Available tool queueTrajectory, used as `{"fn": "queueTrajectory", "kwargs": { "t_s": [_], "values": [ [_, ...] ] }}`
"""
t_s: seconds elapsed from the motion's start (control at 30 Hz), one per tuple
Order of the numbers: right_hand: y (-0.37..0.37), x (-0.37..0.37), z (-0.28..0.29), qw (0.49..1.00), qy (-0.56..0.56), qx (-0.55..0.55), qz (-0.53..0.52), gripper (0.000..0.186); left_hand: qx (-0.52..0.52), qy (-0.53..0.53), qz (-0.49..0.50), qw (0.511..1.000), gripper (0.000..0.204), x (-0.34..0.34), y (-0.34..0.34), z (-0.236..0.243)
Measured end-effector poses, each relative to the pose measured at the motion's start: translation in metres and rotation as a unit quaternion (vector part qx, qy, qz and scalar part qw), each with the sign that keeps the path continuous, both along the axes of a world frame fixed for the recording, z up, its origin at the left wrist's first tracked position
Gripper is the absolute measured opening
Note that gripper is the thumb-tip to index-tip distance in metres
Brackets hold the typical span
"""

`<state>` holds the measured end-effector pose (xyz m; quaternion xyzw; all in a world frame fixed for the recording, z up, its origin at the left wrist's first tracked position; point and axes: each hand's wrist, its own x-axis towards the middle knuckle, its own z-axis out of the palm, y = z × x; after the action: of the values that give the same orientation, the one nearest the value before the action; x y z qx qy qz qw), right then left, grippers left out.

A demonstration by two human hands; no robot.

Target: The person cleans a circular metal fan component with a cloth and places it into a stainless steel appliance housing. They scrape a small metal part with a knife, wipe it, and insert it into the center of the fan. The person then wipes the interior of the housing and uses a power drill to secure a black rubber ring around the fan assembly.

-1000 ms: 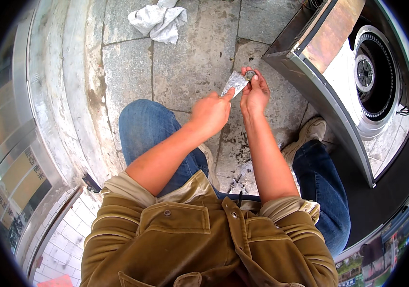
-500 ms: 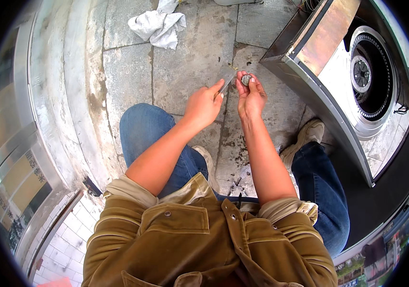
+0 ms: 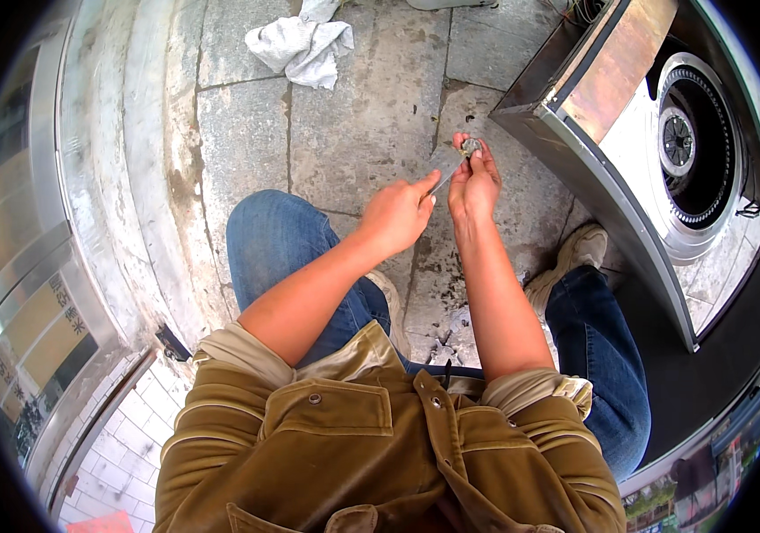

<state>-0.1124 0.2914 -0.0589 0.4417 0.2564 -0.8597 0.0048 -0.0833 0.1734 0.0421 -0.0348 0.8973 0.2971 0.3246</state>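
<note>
My left hand (image 3: 395, 215) is closed around a flat, pale metal scraper (image 3: 447, 165), its blade pointing up and to the right. My right hand (image 3: 478, 185) grips a small, round, grimy metal piece (image 3: 471, 146) between thumb and fingers. The blade's end lies at the lower left edge of that piece; whether they touch is hard to tell.
A crumpled grey-white cloth (image 3: 300, 49) lies on the stone paving (image 3: 242, 133). At right stands a large metal appliance (image 3: 620, 84) with a round opening holding a fan wheel (image 3: 676, 142). A glass-and-metal door (image 3: 29, 346) runs along the left, beside a stone ledge (image 3: 140, 178).
Over the last half second both hands shifted slightly right, and the blade came down from beside the round piece to its lower left edge, much as it was one second ago.
</note>
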Motion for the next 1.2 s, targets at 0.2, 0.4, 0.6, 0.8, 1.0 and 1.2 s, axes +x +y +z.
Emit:
{"fn": "queueTrajectory", "kwargs": {
  "t_s": [0.2, 0.4, 0.6, 0.8, 1.0, 1.2],
  "values": [
    [-0.002, 0.006, 0.0, 0.998, -0.011, 0.01, 0.054, 0.019, 0.082, -0.095, 0.131, 0.983, 0.041, -0.015, -0.003, 0.003],
    [0.001, 0.006, 0.007, 0.997, 0.011, -0.041, 0.068, 0.02, 0.111, -0.024, 0.173, 0.978, 0.041, -0.018, -0.016, -0.004],
    [0.017, 0.004, -0.003, 0.996, 0.051, -0.036, 0.064, 0.019, 0.075, -0.047, 0.024, 0.996, 0.041, -0.012, -0.018, 0.013],
    [0.017, 0.006, -0.007, 0.993, 0.055, -0.004, 0.105, 0.019, 0.059, 0.013, -0.011, 0.998, 0.041, -0.007, -0.018, 0.004],
    [0.019, 0.008, -0.013, 0.991, 0.048, 0.017, 0.121, 0.019, -0.005, -0.037, -0.042, 0.998, 0.041, -0.013, -0.011, 0.019],
    [0.022, 0.011, -0.011, 0.991, -0.025, 0.032, 0.131, 0.02, -0.049, -0.076, -0.005, 0.996, 0.045, -0.015, -0.03, -0.007]
  ]
}}
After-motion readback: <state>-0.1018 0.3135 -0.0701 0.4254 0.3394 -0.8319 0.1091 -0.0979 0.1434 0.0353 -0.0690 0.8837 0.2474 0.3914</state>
